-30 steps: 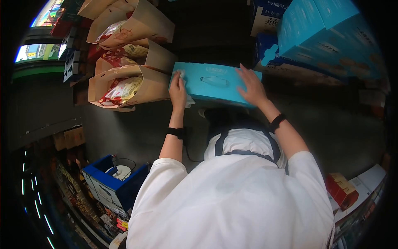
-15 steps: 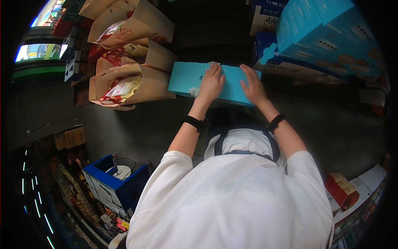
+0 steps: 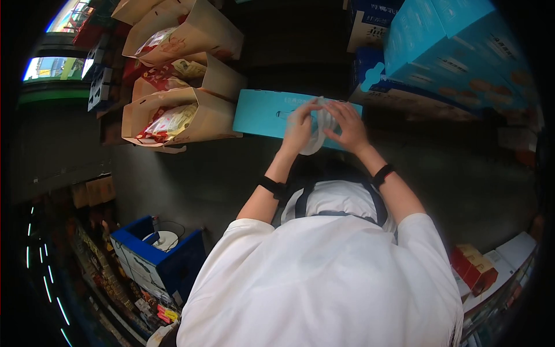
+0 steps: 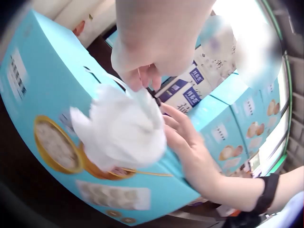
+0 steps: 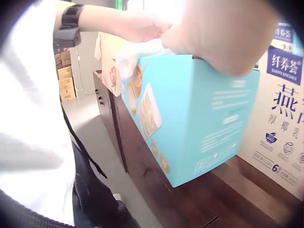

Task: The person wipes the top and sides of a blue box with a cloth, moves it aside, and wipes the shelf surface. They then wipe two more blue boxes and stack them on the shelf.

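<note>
A turquoise box [image 3: 257, 113] with a handle on top stands on a dark wooden surface. Over its top my left hand [image 3: 298, 127] pinches a crumpled white cloth or tissue [image 3: 315, 141]; in the left wrist view the cloth [image 4: 123, 128] hangs over the box's printed side [image 4: 61, 95]. My right hand [image 3: 348, 126] is beside the left one at the box's right part, fingers bent at the cloth's edge. In the right wrist view the right hand [image 5: 223, 33] lies on the box's top edge, and its fingertips are hidden.
Paper bags [image 3: 217, 113] with red and yellow packets stand left of the box. More turquoise boxes [image 3: 445, 52] and a white-and-blue carton [image 5: 275, 114] stand to the right. A blue stand [image 3: 156, 254] is behind at the lower left, and a red box [image 3: 474, 268] at the lower right.
My left hand has moved right along the box top with the white cloth, coming up beside the right hand. The right hand's fingers have drawn toward the cloth.
</note>
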The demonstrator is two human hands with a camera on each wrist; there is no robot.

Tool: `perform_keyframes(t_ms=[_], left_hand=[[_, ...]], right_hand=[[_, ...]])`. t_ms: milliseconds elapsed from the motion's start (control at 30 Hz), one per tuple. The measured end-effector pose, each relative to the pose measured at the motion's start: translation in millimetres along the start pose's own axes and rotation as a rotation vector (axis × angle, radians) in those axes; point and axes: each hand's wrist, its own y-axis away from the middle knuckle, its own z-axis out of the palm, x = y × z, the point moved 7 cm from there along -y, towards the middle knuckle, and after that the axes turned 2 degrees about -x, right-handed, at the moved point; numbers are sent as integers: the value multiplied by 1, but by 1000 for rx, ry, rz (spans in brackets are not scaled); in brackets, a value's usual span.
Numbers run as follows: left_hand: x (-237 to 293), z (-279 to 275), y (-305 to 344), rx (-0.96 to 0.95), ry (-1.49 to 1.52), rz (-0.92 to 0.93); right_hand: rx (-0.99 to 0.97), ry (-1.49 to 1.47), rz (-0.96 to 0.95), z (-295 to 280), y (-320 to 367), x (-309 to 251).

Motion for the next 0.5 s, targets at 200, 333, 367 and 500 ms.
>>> perform_keyframes(t_ms=[200,333,367,500], left_hand=[[-10,-53,11,17,-543,138],[-9,-45,7,-23,-564,166],[-7,-44,5,-21,-558,168],[-15,-46,-7,-49,-605,127]], right_hand=[[-70,105,-45,14,11,-1],[-59,146,-89,10,-7,-7],[-81,120,-190,18,-10,-15],[-205,-125,-195,26,-17,-28]])
